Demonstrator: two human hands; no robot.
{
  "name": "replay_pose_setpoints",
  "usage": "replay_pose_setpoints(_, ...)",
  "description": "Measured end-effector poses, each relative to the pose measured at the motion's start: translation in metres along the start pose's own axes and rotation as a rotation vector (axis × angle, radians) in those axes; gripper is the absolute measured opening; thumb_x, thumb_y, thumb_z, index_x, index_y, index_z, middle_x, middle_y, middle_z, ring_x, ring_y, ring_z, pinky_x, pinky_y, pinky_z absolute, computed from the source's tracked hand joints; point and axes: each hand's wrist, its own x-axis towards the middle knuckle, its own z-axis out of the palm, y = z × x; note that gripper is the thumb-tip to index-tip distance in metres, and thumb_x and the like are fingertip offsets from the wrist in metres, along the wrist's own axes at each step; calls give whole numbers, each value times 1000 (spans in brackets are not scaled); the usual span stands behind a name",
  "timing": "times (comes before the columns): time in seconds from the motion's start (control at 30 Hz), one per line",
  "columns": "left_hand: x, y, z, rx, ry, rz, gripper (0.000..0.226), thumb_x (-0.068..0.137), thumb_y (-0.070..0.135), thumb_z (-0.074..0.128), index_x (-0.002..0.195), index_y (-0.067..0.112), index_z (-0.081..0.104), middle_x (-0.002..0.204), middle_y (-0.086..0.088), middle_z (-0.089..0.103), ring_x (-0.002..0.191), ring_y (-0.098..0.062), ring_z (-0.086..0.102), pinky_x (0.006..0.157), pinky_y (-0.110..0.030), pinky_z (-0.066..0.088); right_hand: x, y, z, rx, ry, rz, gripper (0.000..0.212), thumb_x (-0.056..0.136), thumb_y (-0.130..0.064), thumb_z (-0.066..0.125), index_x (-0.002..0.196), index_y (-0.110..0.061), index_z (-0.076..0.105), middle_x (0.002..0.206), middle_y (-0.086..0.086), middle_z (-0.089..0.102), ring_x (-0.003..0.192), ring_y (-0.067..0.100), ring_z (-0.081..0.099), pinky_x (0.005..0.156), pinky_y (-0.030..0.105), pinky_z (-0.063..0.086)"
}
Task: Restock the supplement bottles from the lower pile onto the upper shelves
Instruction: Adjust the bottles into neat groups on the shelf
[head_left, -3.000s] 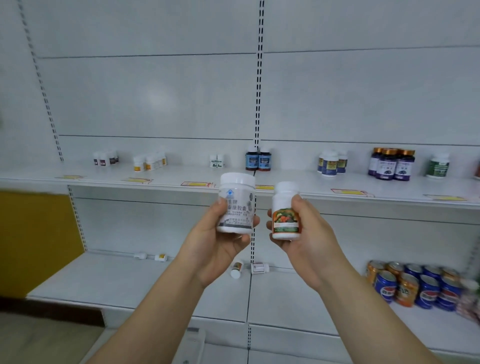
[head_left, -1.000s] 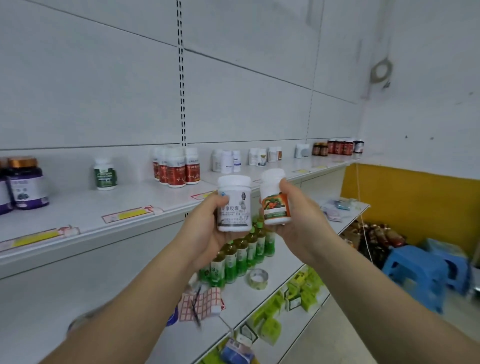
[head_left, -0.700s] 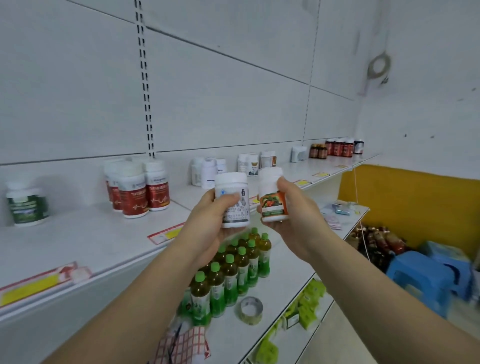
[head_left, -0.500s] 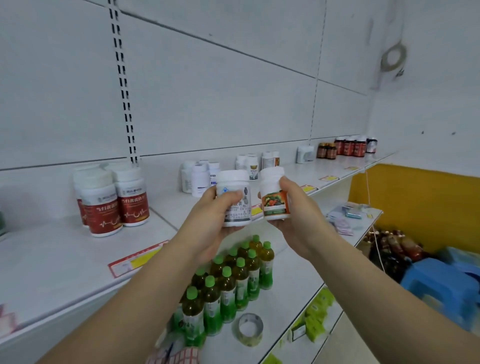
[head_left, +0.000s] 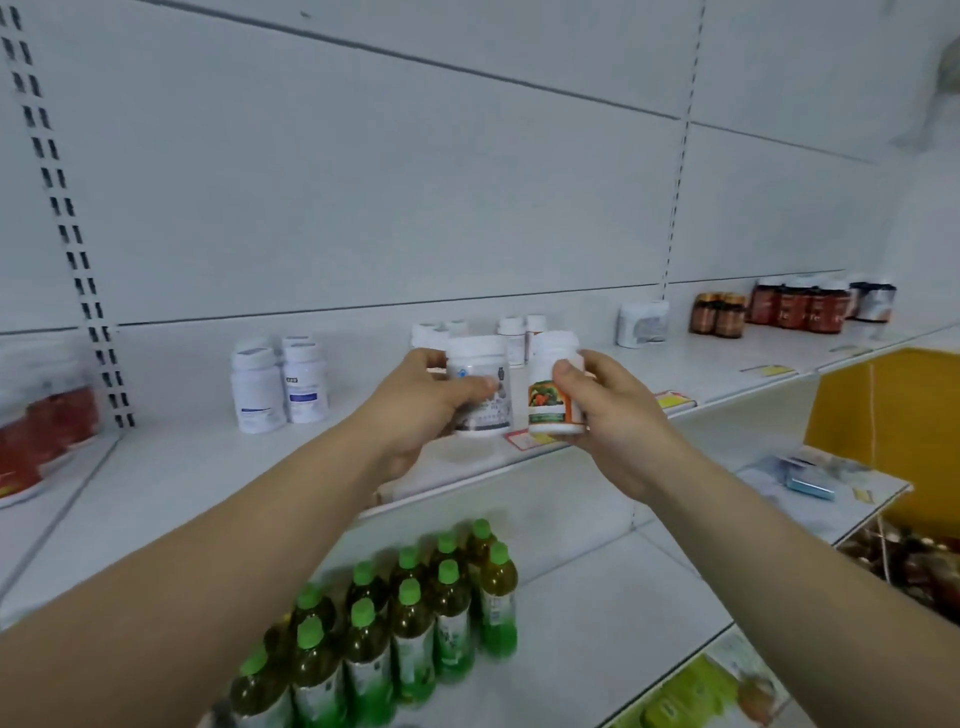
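My left hand (head_left: 421, 410) grips a wide white jar with a grey-printed label (head_left: 480, 384). My right hand (head_left: 613, 415) grips a slimmer white bottle with an orange fruit label (head_left: 550, 397). Both are held upright, side by side, just above the front part of the upper white shelf (head_left: 218, 467). Behind them on that shelf stand small white bottles (head_left: 511, 332). A pair of taller white bottles with blue labels (head_left: 280, 382) stands to the left.
Red-labelled bottles (head_left: 47, 421) sit at far left, a white tub (head_left: 641, 322) and brown and red jars (head_left: 795, 306) to the right. Several green-capped drink bottles (head_left: 405, 618) fill the lower shelf. A yellow wall panel (head_left: 893, 410) is at right.
I have walked rightward along the shelving, still holding both containers. My hands have moved forward and slightly up, closer to the upper shelf surface.
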Motion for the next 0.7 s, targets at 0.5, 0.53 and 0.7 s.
replay_pose_setpoints(0.5, 132, -45, 56, 484, -2, -14, 74, 75, 17, 76, 122, 52, 30, 102, 16, 52, 92, -7, 60, 79, -26, 51, 202, 40, -87, -430, -223, 92, 39, 84, -21, 67, 120, -20, 53, 114, 0, 63, 102, 19, 61, 92, 40, 50)
replay_pose_setpoints(0.53, 137, -45, 58, 510, 16, -18, 76, 74, 18, 77, 124, 51, 30, 101, 18, 52, 91, -5, 59, 74, -22, 48, 213, 44, -90, -453, -255, 92, 38, 84, -21, 68, 119, -20, 52, 114, 0, 63, 101, 18, 61, 91, 39, 51)
replay_pose_setpoints(0.7, 158, -47, 76, 609, 119, -50, 82, 74, 19, 77, 134, 44, 26, 102, 18, 52, 92, -2, 55, 78, -24, 44, 258, 55, -102, -575, -389, -15, 36, 82, -21, 71, 112, -21, 52, 107, -2, 62, 98, 17, 61, 89, 39, 51)
